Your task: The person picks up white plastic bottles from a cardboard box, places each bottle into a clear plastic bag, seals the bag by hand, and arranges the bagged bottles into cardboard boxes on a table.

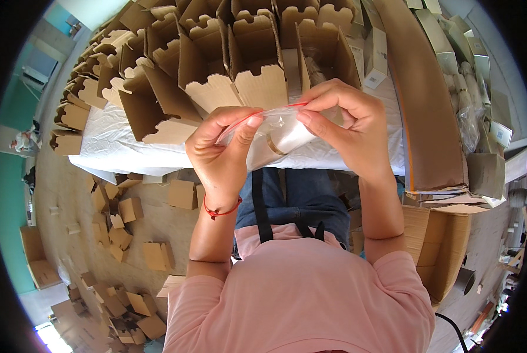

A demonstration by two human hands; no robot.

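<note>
Between my two hands is a clear plastic zip bag (pixel 280 122) with a red strip along its top edge. My left hand (pixel 223 144) pinches the bag's left upper corner between thumb and fingers. At the other end of the red strip, my right hand (pixel 352 126) pinches the edge in the same way. A pale object with a thin gold-coloured band (pixel 273 145) shows in or behind the clear plastic; I cannot tell its kind. Just beyond my hands stand open cardboard boxes (pixel 262 82) with notched upper edges. One box (pixel 341 54) near my right hand has a plastic-wrapped thing inside.
White sheeting (pixel 96 144) covers the table under the boxes. To the right runs a long brown cardboard panel (pixel 422 88), with slim pale cartons (pixel 478 59) and plastic-wrapped pieces (pixel 466 112) past it. Small cardboard boxes (pixel 156 256) lie scattered on the floor. A large open carton (pixel 445 247) stands at right.
</note>
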